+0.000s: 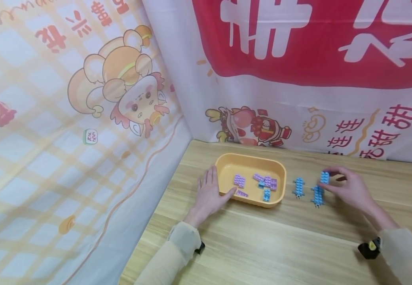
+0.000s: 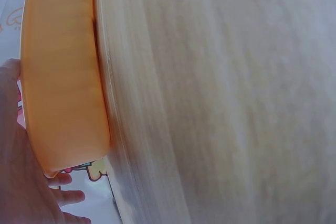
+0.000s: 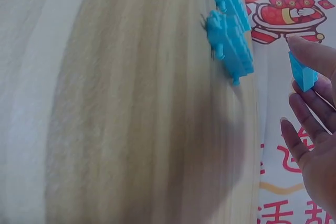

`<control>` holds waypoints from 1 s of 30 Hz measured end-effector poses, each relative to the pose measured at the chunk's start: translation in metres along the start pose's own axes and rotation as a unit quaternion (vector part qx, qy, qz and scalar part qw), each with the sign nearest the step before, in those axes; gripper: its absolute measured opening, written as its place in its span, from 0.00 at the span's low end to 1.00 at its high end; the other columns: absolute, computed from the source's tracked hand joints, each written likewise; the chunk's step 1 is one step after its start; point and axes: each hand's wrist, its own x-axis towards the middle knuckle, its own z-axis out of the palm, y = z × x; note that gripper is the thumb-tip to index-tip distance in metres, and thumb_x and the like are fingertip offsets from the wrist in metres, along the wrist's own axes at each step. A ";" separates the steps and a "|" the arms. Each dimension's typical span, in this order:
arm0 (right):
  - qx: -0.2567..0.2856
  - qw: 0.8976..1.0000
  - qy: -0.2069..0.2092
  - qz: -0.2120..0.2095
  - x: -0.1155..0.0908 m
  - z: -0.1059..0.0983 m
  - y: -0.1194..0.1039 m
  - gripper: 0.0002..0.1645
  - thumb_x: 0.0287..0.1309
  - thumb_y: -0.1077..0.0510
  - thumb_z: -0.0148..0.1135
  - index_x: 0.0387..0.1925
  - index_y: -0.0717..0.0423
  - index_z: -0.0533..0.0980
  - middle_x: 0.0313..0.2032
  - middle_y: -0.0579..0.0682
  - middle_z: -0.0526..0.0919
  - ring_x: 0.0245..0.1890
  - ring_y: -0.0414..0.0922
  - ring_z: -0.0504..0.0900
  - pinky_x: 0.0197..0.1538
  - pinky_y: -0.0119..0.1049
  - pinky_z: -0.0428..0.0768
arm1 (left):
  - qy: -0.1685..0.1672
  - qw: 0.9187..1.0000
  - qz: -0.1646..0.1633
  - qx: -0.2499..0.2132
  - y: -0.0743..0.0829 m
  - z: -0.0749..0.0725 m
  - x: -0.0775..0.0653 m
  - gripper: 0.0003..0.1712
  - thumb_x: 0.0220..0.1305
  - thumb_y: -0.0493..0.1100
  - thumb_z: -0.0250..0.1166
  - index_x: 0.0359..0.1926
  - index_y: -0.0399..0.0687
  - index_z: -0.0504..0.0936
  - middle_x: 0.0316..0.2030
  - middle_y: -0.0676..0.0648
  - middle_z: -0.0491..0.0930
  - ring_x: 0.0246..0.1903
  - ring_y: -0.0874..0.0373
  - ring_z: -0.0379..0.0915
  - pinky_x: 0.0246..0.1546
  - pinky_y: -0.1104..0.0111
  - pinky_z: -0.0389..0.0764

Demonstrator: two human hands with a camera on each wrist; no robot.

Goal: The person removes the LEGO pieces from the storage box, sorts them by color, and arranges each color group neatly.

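My left hand point(image 1: 209, 194) rests against the left end of a yellow-orange tub point(image 1: 250, 202), fingers straight along its outside and thumb at the near rim. In the left wrist view, the spread fingers point(image 2: 68, 196) reach past the tub's corner. To the right of the tub, my right hand point(image 1: 350, 190) pinches a light-blue toy brick point(image 1: 325, 177) between thumb and fingers. The right wrist view shows this brick raised above the table. Below it lies a blue brick piece with side pegs point(image 1: 318, 196); a similar blue piece point(image 1: 299, 187) lies to its left.
Inside the tub are several purple bricks point(image 1: 239, 181) and a few blue bricks point(image 1: 266, 194). The wooden table point(image 1: 262, 241) meets a printed cloth point(image 1: 298, 95) at the back and another printed cloth point(image 1: 84, 166) on the left.
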 end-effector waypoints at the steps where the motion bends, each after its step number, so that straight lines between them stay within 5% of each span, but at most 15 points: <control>1: 0.002 1.000 0.001 0.000 -0.001 0.000 0.001 0.31 0.63 0.57 0.82 0.63 0.64 0.81 0.58 0.67 0.87 0.48 0.17 0.72 0.48 0.11 0.71 | 0.000 1.000 0.000 0.001 0.000 0.000 0.000 0.70 0.72 0.83 0.53 0.89 0.37 0.41 0.90 0.36 0.43 0.89 0.36 0.43 0.89 0.37 0.49; 9: 0.004 1.000 0.007 0.017 -0.014 -0.003 0.013 0.32 0.63 0.56 0.81 0.64 0.63 0.80 0.57 0.61 0.86 0.49 0.14 0.70 0.48 0.12 0.73 | 0.000 1.000 -0.001 0.002 0.001 0.000 0.000 0.69 0.72 0.82 0.54 0.89 0.39 0.41 0.90 0.37 0.43 0.89 0.37 0.42 0.89 0.38 0.48; 15: 0.011 1.000 0.013 0.011 -0.026 -0.007 0.022 0.31 0.61 0.58 0.82 0.63 0.63 0.81 0.49 0.20 0.79 0.48 0.16 0.73 0.49 0.11 0.72 | 0.002 1.000 -0.004 0.004 0.000 0.001 0.000 0.69 0.72 0.83 0.53 0.90 0.40 0.40 0.90 0.37 0.42 0.89 0.37 0.42 0.90 0.39 0.47; 17: 0.010 1.000 0.012 0.011 -0.029 -0.008 0.024 0.30 0.61 0.59 0.83 0.61 0.63 0.82 0.48 0.14 0.76 0.48 0.15 0.73 0.48 0.11 0.73 | 0.002 1.000 -0.003 0.005 0.001 0.001 0.000 0.69 0.72 0.83 0.53 0.90 0.40 0.40 0.90 0.37 0.42 0.89 0.37 0.42 0.89 0.38 0.47; 19: 0.006 1.000 0.007 0.017 -0.033 -0.009 0.026 0.30 0.60 0.59 0.83 0.61 0.63 0.82 0.49 0.21 0.81 0.47 0.14 0.72 0.47 0.11 0.73 | 0.001 1.000 -0.003 0.005 0.001 0.001 -0.001 0.70 0.72 0.83 0.53 0.90 0.40 0.39 0.90 0.37 0.42 0.89 0.37 0.42 0.89 0.38 0.47; 24: -0.011 0.999 -0.015 0.038 -0.043 -0.011 0.031 0.32 0.60 0.57 0.84 0.62 0.63 0.82 0.55 0.63 0.88 0.44 0.12 0.71 0.43 0.12 0.74 | 0.001 1.000 -0.003 0.004 0.001 0.002 0.000 0.70 0.72 0.83 0.53 0.90 0.40 0.39 0.90 0.37 0.42 0.89 0.36 0.42 0.89 0.38 0.47; 30: -0.022 0.998 -0.023 0.046 -0.053 -0.011 0.035 0.34 0.59 0.54 0.85 0.62 0.64 0.82 0.58 0.72 0.86 0.46 0.09 0.66 0.44 0.12 0.70 | 0.001 1.000 -0.005 0.007 0.001 0.001 0.000 0.70 0.71 0.83 0.53 0.90 0.39 0.40 0.90 0.37 0.42 0.89 0.36 0.43 0.89 0.38 0.47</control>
